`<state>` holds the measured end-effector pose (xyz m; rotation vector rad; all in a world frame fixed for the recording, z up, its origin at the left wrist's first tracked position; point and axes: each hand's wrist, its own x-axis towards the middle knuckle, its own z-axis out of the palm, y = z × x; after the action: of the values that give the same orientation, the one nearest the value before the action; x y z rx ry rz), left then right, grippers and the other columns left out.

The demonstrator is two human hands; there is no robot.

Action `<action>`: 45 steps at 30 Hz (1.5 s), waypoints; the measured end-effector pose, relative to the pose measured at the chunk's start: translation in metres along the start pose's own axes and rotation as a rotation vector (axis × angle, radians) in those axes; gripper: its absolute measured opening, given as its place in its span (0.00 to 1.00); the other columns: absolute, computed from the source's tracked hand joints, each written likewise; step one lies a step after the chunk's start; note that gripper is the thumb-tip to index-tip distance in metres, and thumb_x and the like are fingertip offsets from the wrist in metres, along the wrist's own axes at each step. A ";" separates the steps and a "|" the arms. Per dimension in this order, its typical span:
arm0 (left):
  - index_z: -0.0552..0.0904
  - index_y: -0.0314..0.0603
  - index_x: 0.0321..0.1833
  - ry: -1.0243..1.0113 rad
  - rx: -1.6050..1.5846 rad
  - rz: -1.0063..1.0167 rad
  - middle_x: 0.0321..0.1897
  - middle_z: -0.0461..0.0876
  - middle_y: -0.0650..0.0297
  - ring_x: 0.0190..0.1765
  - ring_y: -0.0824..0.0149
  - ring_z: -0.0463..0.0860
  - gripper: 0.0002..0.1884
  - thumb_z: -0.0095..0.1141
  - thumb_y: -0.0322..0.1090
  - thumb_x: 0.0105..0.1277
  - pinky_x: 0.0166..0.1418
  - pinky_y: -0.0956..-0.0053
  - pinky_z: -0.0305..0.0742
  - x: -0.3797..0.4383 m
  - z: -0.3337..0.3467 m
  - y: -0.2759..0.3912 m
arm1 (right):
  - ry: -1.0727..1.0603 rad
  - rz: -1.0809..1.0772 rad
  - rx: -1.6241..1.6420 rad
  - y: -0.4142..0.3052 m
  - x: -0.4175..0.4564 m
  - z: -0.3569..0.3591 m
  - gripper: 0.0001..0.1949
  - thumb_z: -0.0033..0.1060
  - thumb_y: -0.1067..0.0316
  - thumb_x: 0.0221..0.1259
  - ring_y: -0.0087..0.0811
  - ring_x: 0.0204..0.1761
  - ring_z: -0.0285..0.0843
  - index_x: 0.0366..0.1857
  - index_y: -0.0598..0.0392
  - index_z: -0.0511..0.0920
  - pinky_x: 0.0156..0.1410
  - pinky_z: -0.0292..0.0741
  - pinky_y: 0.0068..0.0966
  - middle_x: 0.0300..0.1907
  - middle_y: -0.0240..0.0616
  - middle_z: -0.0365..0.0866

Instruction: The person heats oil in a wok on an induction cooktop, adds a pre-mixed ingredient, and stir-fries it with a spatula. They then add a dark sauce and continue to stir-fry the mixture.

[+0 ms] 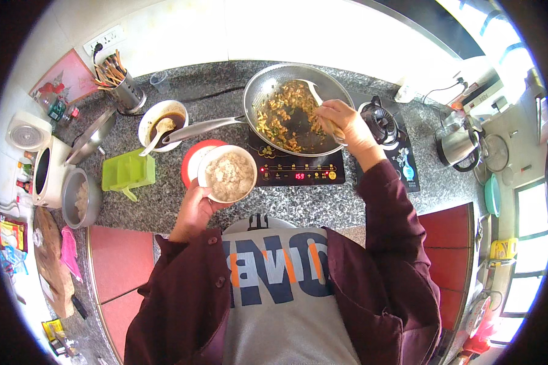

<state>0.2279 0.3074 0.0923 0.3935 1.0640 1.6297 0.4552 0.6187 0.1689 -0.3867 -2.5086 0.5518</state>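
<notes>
My left hand (196, 205) grips a white bowl (255, 179) filled with cooked rice (229, 175), held over the counter's front part. Partly behind that bowl sits a red-rimmed plate (189, 157). In my right hand (342, 123) is the handle of a spatula (316, 93), its pale head resting among chopped, browned food (283, 102) in a steel wok (265, 77). The wok stands on an induction cooktop (297, 171) with a lit display, its long handle (205, 130) pointing left.
Left of the wok are a bowl of dark sauce (146, 121) with a spoon, a green compartment box (128, 171), a grey pot (73, 214) with rice inside and a steel chopstick holder (127, 93). On the right are a gas burner (379, 123) and a steel kettle (456, 148).
</notes>
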 end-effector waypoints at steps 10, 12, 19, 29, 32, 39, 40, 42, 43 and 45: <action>0.59 0.39 0.74 0.048 -0.017 -0.051 0.69 0.70 0.50 0.64 0.54 0.79 0.28 0.39 0.32 0.70 0.58 0.57 0.83 0.002 -0.005 -0.008 | -0.255 -0.152 -0.054 -0.109 -0.032 -0.088 0.09 0.66 0.78 0.53 0.37 0.37 0.84 0.38 0.57 0.83 0.40 0.81 0.30 0.38 0.39 0.81; 0.59 0.39 0.75 0.028 -0.031 -0.062 0.69 0.71 0.51 0.65 0.55 0.79 0.28 0.38 0.32 0.70 0.60 0.57 0.82 0.005 -0.003 -0.010 | -0.280 -0.144 -0.020 -0.113 -0.032 -0.091 0.09 0.68 0.78 0.53 0.37 0.36 0.84 0.38 0.57 0.83 0.39 0.81 0.30 0.39 0.39 0.81; 0.56 0.40 0.77 -0.011 0.037 -0.044 0.70 0.70 0.50 0.63 0.53 0.81 0.33 0.42 0.38 0.68 0.55 0.59 0.86 0.009 0.011 -0.006 | -0.106 -0.044 -0.011 -0.042 -0.010 -0.032 0.13 0.60 0.76 0.56 0.42 0.47 0.83 0.45 0.56 0.82 0.53 0.79 0.31 0.43 0.41 0.81; 0.59 0.38 0.74 0.000 -0.001 -0.039 0.68 0.71 0.50 0.66 0.53 0.78 0.30 0.43 0.35 0.68 0.60 0.57 0.83 0.008 -0.003 -0.006 | 0.003 -0.128 0.053 -0.058 0.025 0.007 0.10 0.67 0.75 0.54 0.42 0.44 0.84 0.41 0.54 0.84 0.50 0.80 0.33 0.38 0.40 0.84; 0.59 0.38 0.74 0.025 -0.021 -0.044 0.69 0.70 0.50 0.66 0.53 0.78 0.30 0.43 0.34 0.69 0.59 0.56 0.83 0.008 -0.004 -0.012 | 0.064 -0.143 0.042 -0.097 0.040 -0.021 0.07 0.67 0.73 0.56 0.41 0.37 0.84 0.38 0.55 0.84 0.44 0.79 0.33 0.31 0.42 0.84; 0.58 0.40 0.74 0.001 -0.039 -0.083 0.69 0.69 0.49 0.66 0.52 0.78 0.30 0.41 0.32 0.68 0.58 0.55 0.82 0.014 -0.003 -0.016 | 0.089 0.126 0.121 -0.095 0.060 -0.004 0.06 0.64 0.65 0.57 0.45 0.32 0.83 0.34 0.54 0.83 0.39 0.79 0.35 0.29 0.47 0.82; 0.58 0.40 0.75 -0.006 -0.044 -0.079 0.69 0.69 0.49 0.66 0.51 0.78 0.30 0.41 0.32 0.67 0.58 0.55 0.82 0.014 -0.003 -0.015 | 0.084 0.179 0.115 -0.087 0.061 -0.001 0.07 0.64 0.64 0.57 0.46 0.32 0.83 0.35 0.54 0.83 0.40 0.79 0.36 0.29 0.47 0.82; 0.58 0.40 0.75 0.000 -0.008 -0.080 0.70 0.69 0.49 0.66 0.50 0.78 0.31 0.41 0.34 0.68 0.57 0.53 0.84 0.014 -0.005 -0.015 | 0.190 0.062 -0.049 -0.059 0.063 0.006 0.09 0.66 0.63 0.57 0.48 0.35 0.83 0.38 0.53 0.84 0.43 0.80 0.38 0.31 0.46 0.82; 0.58 0.40 0.75 -0.002 0.006 -0.083 0.70 0.70 0.49 0.65 0.49 0.79 0.31 0.41 0.35 0.68 0.57 0.53 0.85 0.016 -0.006 -0.015 | 0.176 0.080 -0.062 -0.050 0.061 0.004 0.09 0.67 0.63 0.57 0.48 0.37 0.83 0.39 0.52 0.84 0.45 0.79 0.38 0.32 0.46 0.82; 0.57 0.40 0.75 -0.016 0.018 -0.074 0.70 0.70 0.49 0.65 0.50 0.79 0.31 0.41 0.35 0.68 0.56 0.54 0.85 0.017 -0.008 -0.014 | 0.145 0.113 -0.084 -0.036 0.055 -0.003 0.09 0.68 0.63 0.57 0.47 0.41 0.83 0.39 0.52 0.84 0.49 0.79 0.38 0.34 0.44 0.83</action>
<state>0.2244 0.3190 0.0725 0.3745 1.0702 1.5499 0.4067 0.6090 0.2118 -0.5820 -2.3860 0.4457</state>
